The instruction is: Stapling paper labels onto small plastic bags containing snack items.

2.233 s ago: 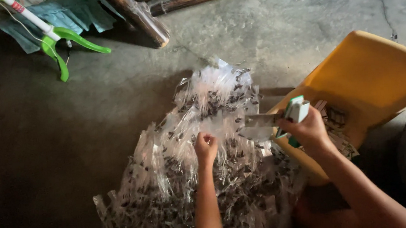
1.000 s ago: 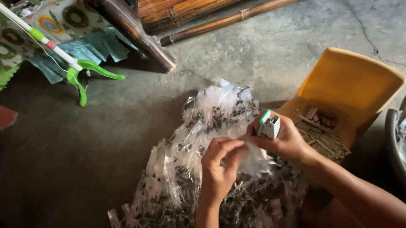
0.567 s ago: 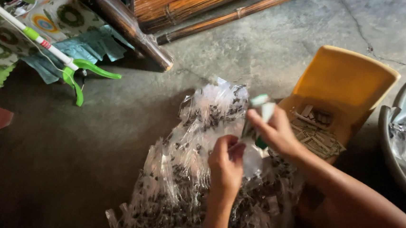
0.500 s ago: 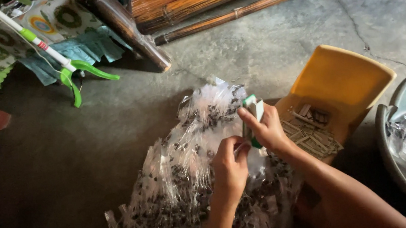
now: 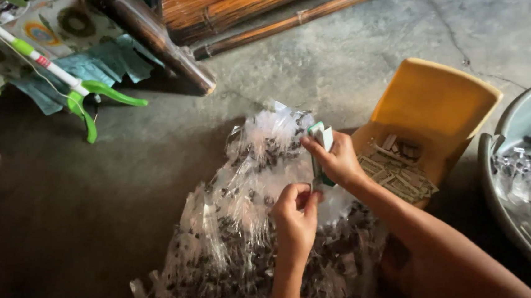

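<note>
Small white-and-green stapler (image 5: 322, 151): gripped upright in right hand (image 5: 340, 161) above heap of crinkled clear plastic packets (image 5: 246, 231) on concrete floor (image 5: 82, 199). Left hand (image 5: 295, 218): pinched closed on a packet edge. Yellow plastic tray (image 5: 431, 106) just beside.

Two bare forearms, no sleeves down to the near edge of view. Left hand (image 5: 295, 215) and right hand (image 5: 339, 160) bare too: no gloves, rings, watch or bracelet to be seen. Nails short and plain. No clothing visible anywhere.
</note>
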